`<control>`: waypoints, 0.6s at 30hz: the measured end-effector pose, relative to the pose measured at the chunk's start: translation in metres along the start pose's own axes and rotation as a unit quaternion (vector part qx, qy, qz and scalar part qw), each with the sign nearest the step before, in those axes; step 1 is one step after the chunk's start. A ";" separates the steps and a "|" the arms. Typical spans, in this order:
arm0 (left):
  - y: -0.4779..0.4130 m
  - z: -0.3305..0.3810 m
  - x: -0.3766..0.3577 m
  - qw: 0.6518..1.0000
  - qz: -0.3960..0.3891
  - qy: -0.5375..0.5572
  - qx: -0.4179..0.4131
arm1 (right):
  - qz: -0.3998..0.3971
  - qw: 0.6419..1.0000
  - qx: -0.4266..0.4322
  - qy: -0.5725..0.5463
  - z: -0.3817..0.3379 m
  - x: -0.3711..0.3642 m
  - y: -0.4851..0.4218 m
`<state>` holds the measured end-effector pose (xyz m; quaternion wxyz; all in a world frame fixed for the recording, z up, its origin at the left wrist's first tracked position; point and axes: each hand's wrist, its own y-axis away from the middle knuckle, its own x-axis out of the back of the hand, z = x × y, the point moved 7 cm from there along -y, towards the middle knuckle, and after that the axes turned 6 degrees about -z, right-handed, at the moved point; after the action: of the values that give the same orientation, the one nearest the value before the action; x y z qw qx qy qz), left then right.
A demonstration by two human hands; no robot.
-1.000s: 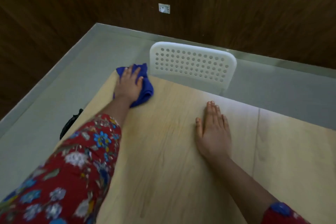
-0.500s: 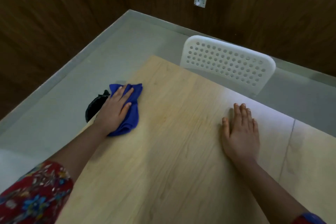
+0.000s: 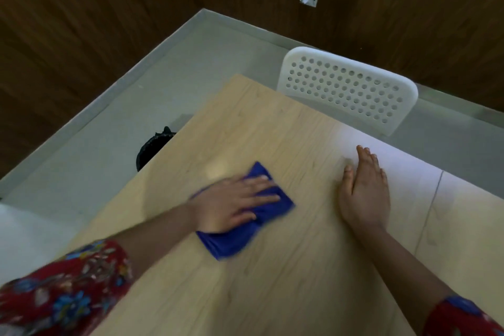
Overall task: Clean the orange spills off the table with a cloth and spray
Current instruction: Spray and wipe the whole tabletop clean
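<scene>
A blue cloth (image 3: 234,240) lies crumpled on the light wooden table (image 3: 286,281), near its middle. My left hand (image 3: 231,204) presses flat on top of the cloth with straight fingers pointing right. Off to the right, my right hand (image 3: 365,191) rests palm down on the bare tabletop, fingers straight and together. No orange spill and no spray bottle show in this view.
A white perforated chair back (image 3: 346,90) stands against the table's far edge. A black bag or bin (image 3: 152,147) sits on the grey floor by the table's left edge. Dark wooden walls close off the corner behind.
My left hand has slid the cloth from the far left corner, along the left edge, to the middle of the table. My right hand has stayed flat in place.
</scene>
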<state>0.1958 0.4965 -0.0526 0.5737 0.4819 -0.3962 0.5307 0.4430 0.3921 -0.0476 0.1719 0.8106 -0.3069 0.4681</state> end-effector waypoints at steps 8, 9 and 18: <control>-0.046 -0.147 0.039 0.909 0.095 0.029 0.404 | -0.011 0.998 -0.003 0.063 -0.001 -0.009 -0.003; -0.068 -0.138 0.039 0.913 0.097 0.035 0.394 | -0.011 0.998 -0.001 0.063 0.001 -0.008 -0.003; -0.038 -0.086 0.019 0.990 0.052 0.009 0.131 | 0.009 1.000 0.002 0.016 -0.002 -0.001 0.001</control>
<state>0.2311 0.5852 -0.0581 0.4808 0.5266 -0.3425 0.6117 0.4405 0.3932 -0.0477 0.1711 0.8004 -0.3109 0.4831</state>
